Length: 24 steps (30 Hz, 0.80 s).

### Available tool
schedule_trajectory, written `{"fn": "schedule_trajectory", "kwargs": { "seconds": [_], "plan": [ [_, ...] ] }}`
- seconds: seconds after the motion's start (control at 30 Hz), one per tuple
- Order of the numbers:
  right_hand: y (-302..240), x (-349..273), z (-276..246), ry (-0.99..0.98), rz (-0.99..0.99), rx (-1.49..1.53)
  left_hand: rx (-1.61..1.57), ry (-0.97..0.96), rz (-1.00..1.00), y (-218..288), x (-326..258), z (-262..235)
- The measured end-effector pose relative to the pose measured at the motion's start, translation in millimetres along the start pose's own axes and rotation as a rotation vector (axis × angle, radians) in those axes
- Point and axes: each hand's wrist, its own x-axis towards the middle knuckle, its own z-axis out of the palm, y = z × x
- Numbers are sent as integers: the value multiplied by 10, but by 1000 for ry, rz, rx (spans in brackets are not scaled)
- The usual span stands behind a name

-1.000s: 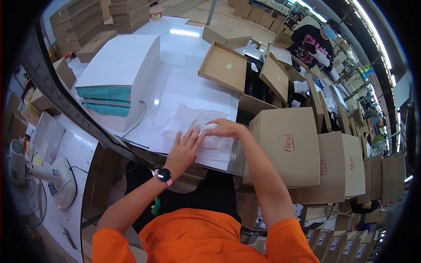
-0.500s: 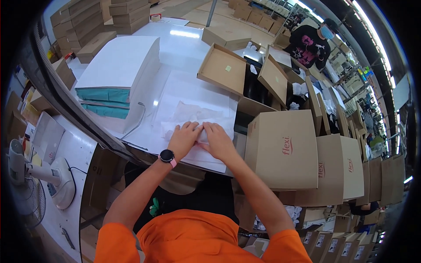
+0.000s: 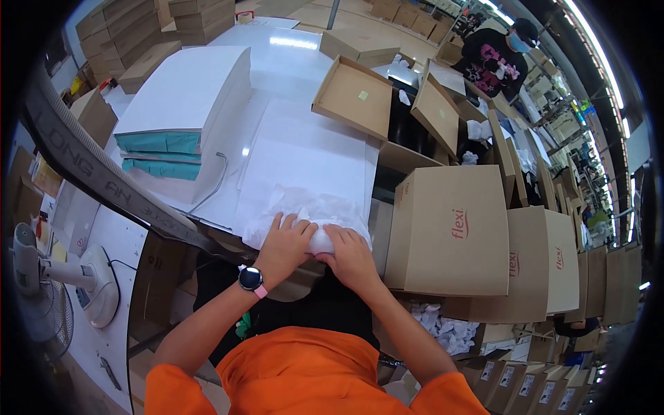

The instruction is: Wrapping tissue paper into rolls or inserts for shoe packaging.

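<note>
White tissue paper (image 3: 320, 242) is bunched into a roll at the near edge of the table, with a loose crumpled sheet spreading behind it. My left hand (image 3: 285, 243), wearing a watch on a pink strap, has its fingers curled over the roll's left part. Over the right part bends my right hand (image 3: 350, 253), thumb underneath. Both hands grip the paper side by side. Beneath it lies a stack of flat white sheets (image 3: 304, 149) on the white table.
A thick white paper stack with teal wrapping (image 3: 159, 143) stands at the left, beside a bent metal rod (image 3: 220, 176). Brown cartons (image 3: 449, 238) and open shoe-type boxes (image 3: 353, 97) line the right. A metal post (image 3: 117, 176) crosses at the left. A co-worker (image 3: 492, 61) stands far right.
Both hands have drawn nearer to me, to the table's edge. The tissue paper under them has come along and now forms a thicker bunched roll.
</note>
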Motion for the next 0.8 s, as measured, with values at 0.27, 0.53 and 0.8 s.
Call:
{"fn": "schedule_trajectory", "kwargs": {
  "seconds": [0.27, 0.53, 0.8],
  "plan": [
    [427, 431, -105, -335, 36, 86, 24, -30, 49, 28, 128, 307],
    [108, 1684, 365, -195, -26, 149, 3, 197, 96, 110, -100, 341],
    [-22, 2377, 504, -507, 67, 461, -39, 238, 90, 134, -182, 390]
  ]
}}
